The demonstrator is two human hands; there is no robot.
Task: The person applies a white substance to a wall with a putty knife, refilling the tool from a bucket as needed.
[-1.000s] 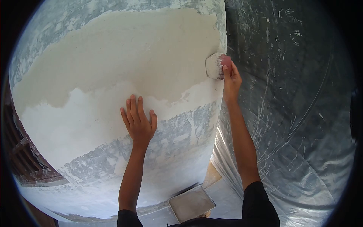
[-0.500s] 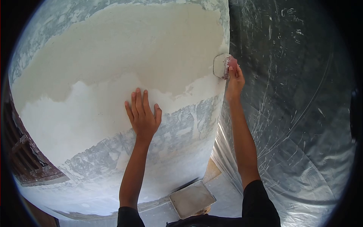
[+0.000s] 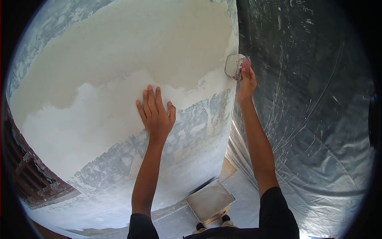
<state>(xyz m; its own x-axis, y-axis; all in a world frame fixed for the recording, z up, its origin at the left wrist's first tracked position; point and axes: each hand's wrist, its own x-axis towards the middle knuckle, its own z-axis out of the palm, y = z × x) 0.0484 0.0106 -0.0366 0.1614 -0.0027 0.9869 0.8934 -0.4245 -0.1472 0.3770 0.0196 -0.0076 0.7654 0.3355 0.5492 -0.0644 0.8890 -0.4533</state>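
My left hand (image 3: pixel 156 112) lies flat on the wall (image 3: pixel 99 79), fingers spread, at the border between the white filler and the bare grey patches. My right hand (image 3: pixel 246 81) grips the reddish handle of a putty knife (image 3: pixel 234 65). Its filler-smeared blade presses against the wall's right-hand corner edge, at about head height. Wet, darker filler covers the upper wall; drier white filler lies below it.
Clear plastic sheeting (image 3: pixel 310 119) hangs to the right of the corner. On the floor below sits a flat metal tray (image 3: pixel 210 200), with my feet just behind it. A dark wooden frame (image 3: pixel 32 179) shows at the lower left.
My left hand has slid up and to the right along the wall. The putty knife has moved slightly down the corner edge, and the view has shifted a little.
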